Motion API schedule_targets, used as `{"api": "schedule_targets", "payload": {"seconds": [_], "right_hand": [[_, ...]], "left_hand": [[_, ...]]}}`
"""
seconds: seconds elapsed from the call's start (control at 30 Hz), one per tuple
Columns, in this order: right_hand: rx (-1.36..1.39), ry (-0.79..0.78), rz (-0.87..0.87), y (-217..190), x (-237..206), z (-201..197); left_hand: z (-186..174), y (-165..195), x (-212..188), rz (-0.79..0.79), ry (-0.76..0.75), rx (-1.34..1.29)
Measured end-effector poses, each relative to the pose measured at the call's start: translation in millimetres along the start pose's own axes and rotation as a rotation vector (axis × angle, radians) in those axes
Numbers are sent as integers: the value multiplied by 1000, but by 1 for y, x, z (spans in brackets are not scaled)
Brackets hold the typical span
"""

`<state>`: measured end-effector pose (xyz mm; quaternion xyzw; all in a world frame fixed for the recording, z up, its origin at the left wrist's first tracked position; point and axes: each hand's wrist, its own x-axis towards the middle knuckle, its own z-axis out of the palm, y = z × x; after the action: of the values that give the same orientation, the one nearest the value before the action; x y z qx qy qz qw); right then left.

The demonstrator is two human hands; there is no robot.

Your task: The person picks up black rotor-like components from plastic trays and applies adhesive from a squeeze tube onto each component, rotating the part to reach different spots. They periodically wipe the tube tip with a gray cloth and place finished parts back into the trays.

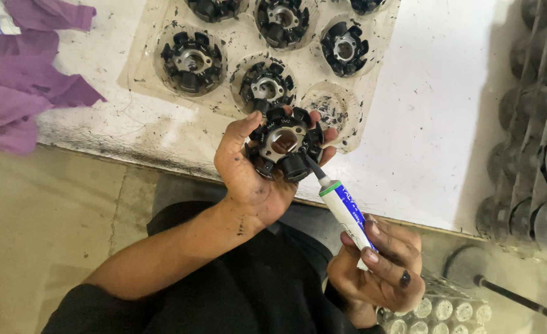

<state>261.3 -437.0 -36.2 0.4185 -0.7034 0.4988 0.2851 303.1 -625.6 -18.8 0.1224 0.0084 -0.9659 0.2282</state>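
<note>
Purple cloth (20, 74) is lying bunched at the far left of the clear blister tray (146, 74), half off the white tabletop (434, 124); likely wipe rags, kept within reach but clear of the parts.

The tray is sitting flat on the tabletop with round pockets. Black stator cores (191, 60) are filling most of them, one per pocket, metal hub up. The pocket nearest the tray's front edge (326, 106) is sitting empty, just behind the raised hand.

Left hand (249, 179) is cupping one stator core (284, 143) palm-up, just in front of the tray's front edge. Fingers are curling round the outer poles, thumb pressing the left rim, so the face and centre bore are staying exposed and tilted toward the worker. Firm, part-closed grip, holding the part off the table.

Right hand (382, 266) is closing round the lower body of a white-and-blue tube (346, 213) with a green collar, down and right of the tray, over the lap. Fingers wrapped, thumb hidden behind. The tube is angling up-left, so its black nozzle tip is touching the lower right pole of the held core: a pen-like hold for aim.

A second tray of dark round parts (533, 154) is standing right of the blister tray, in shadow; can't tell what they are.
</note>
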Motion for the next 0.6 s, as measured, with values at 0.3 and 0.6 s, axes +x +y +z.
{"api": "schedule_targets", "payload": {"seconds": [0.3, 0.6], "right_hand": [[1, -1, 158, -9, 9, 4], [212, 414, 318, -2, 14, 3]], "left_hand": [[-7, 0, 8, 15, 49, 47], [-42, -10, 134, 291, -106, 1098]]}}
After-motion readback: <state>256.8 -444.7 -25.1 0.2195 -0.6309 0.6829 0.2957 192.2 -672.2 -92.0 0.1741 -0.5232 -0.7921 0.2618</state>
